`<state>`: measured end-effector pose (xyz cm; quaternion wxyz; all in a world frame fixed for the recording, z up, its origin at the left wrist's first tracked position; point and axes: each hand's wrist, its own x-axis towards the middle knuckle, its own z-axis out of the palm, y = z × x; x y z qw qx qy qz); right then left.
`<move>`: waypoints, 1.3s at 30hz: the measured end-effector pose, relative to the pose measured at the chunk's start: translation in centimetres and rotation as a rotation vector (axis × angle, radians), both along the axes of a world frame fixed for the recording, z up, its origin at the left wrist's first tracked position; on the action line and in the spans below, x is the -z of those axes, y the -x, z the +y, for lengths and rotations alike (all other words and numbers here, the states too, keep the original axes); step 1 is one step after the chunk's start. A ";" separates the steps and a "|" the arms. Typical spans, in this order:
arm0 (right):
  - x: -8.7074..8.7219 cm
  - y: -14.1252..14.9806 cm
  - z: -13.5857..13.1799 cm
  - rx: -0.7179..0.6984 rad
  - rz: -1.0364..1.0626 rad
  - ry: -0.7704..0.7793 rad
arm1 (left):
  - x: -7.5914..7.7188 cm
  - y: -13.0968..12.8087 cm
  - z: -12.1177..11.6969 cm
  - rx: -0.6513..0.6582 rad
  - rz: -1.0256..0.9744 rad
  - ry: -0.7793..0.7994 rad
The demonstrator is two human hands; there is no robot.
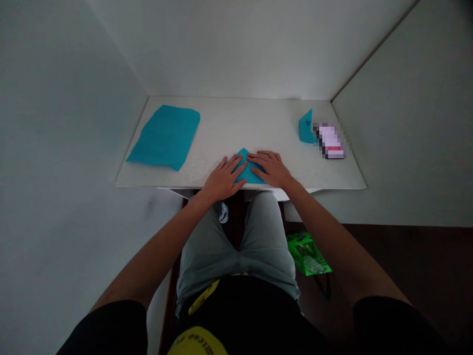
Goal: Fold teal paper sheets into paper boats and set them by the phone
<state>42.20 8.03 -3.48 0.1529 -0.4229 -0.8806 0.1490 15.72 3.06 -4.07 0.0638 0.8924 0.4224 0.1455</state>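
A folded piece of blue paper point(248, 173), pointed at its far end, lies near the front edge of the white table. My left hand point(224, 177) rests flat on its left side, fingers stretched out and apart. On its right side lies my right hand point(271, 169), also with extended fingers, palm down. The two hands partly cover the paper, so its full outline is hidden. Neither hand grasps anything.
Several-cornered loose blue paper point(166, 135) lies flat on the white table point(244, 118) at left. At right are a small folded blue paper shape point(305, 128) and a phone point(331, 141). Walls enclose the table. A green bag point(308, 254) sits on the floor.
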 end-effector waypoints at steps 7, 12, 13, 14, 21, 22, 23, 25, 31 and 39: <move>0.4 0.6 0.4 0.058 -0.005 0.004 | 0.3 0.1 0.3 0.035 0.031 -0.001; 0.5 1.6 1.3 -0.029 -0.100 -0.055 | -0.3 0.1 0.1 0.033 0.039 0.035; 0.4 1.7 1.6 -0.038 -0.115 -0.065 | -0.4 0.1 0.1 0.036 0.040 0.043; 0.4 1.8 1.9 -0.046 -0.127 -0.077 | -0.5 0.1 0.2 0.038 0.038 0.051; -0.9 0.5 -1.0 -0.052 -0.074 -0.145 | -0.4 0.6 0.1 0.014 -0.053 0.085; -1.0 0.0 -2.0 -0.063 -0.064 -0.144 | -0.4 0.7 -0.1 0.012 -0.078 0.091; -1.1 -0.5 -3.0 -0.072 -0.059 -0.136 | -0.4 0.9 -0.3 0.010 -0.102 0.100; -1.1 -1.3 -4.6 -0.064 -0.041 -0.106 | -0.5 1.3 -0.5 0.015 -0.149 0.130; -0.6 -2.0 -4.2 0.061 0.068 0.051 | -1.6 2.1 0.8 -0.006 -0.230 0.284; 0.2 0.0 -2.7 0.373 0.126 -0.012 | -2.1 0.2 -1.3 -0.153 -0.065 -0.008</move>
